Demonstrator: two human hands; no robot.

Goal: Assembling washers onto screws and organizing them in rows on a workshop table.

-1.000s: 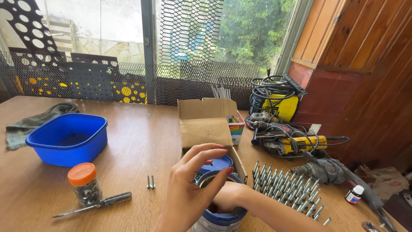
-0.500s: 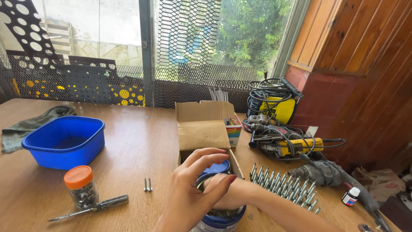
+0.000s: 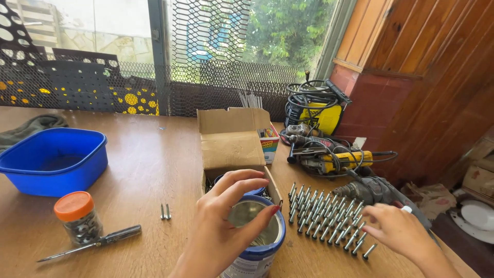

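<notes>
we see our left hand (image 3: 218, 231) resting on the rim of an open tin can (image 3: 256, 239) with a blue band, fingers spread apart and curled over its mouth, the thumb reaching toward the far edge. the can stands at about 6 o'clock on the wooden table (image 3: 149, 170), just in front of an open cardboard box (image 3: 231, 141) at 12 o'clock from it. our right hand (image 3: 399, 231) hovers at 3 o'clock from the can, fingers loosely apart and holding nothing, its fingertips (image 3: 368, 210) just at the near edge of the rows of bolts (image 3: 324, 216) standing upright on their heads. at 9 o'clock from the can lie two loose bolts (image 3: 164, 211), and further out a small jar with an orange lid (image 3: 77, 216) and a screwdriver (image 3: 90, 243). a blue plastic tub (image 3: 51, 159) sits at 10 o'clock. at 2 o'clock lie a yellow power tool with cables (image 3: 334, 159) and a yellow welder (image 3: 316, 110).
</notes>
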